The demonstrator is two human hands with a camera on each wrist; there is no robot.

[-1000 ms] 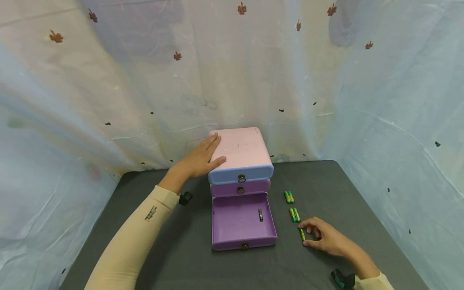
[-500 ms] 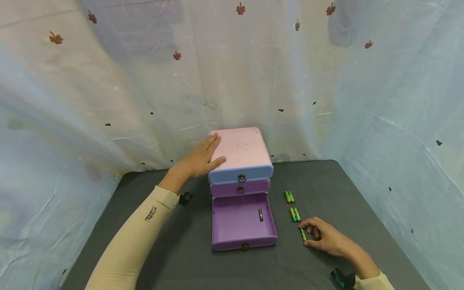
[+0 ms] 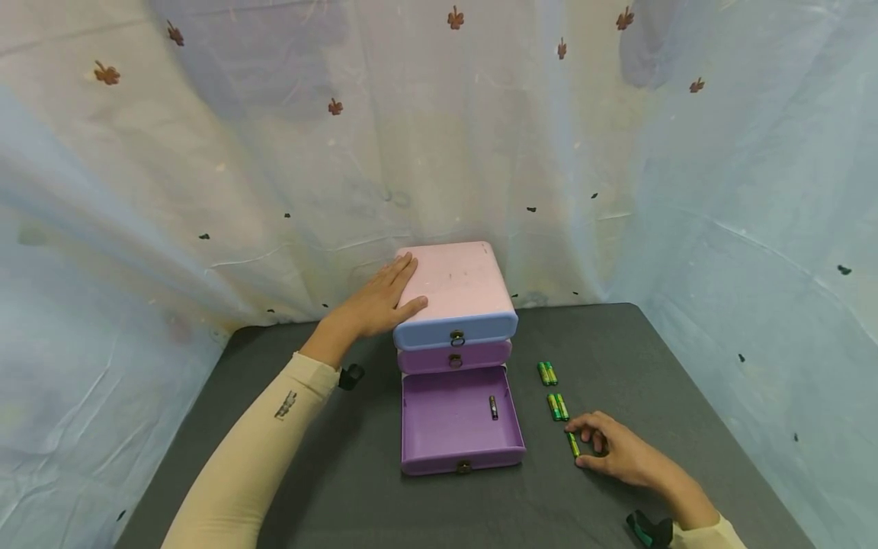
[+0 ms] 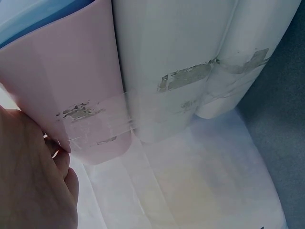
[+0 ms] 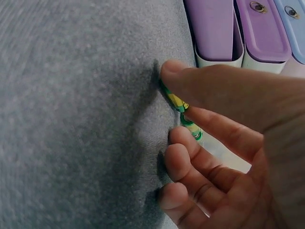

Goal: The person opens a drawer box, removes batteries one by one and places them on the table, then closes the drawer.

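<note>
My left hand (image 3: 373, 303) rests with straight fingers on the top left edge of a small drawer cabinet (image 3: 456, 278) with a pink top. In the left wrist view the fingers (image 4: 62, 162) lie against its pink side. The lowest purple drawer (image 3: 439, 419) is pulled out, with one dark battery (image 3: 493, 408) lying inside toward the right. Right of the drawer, my right hand (image 3: 617, 450) pinches a green and yellow battery (image 3: 573, 444) end to end between thumb and forefinger, low at the table. The right wrist view shows the thumb covering part of this battery (image 5: 175, 101).
Two pairs of green batteries, a near pair (image 3: 559, 407) and a far pair (image 3: 547, 373), lie just beyond my right hand. Above the pulled-out drawer, a purple drawer (image 3: 480, 357) and a blue drawer (image 3: 425, 333) are closed. A pale curtain (image 3: 439, 152) hangs behind the grey table (image 3: 583, 343).
</note>
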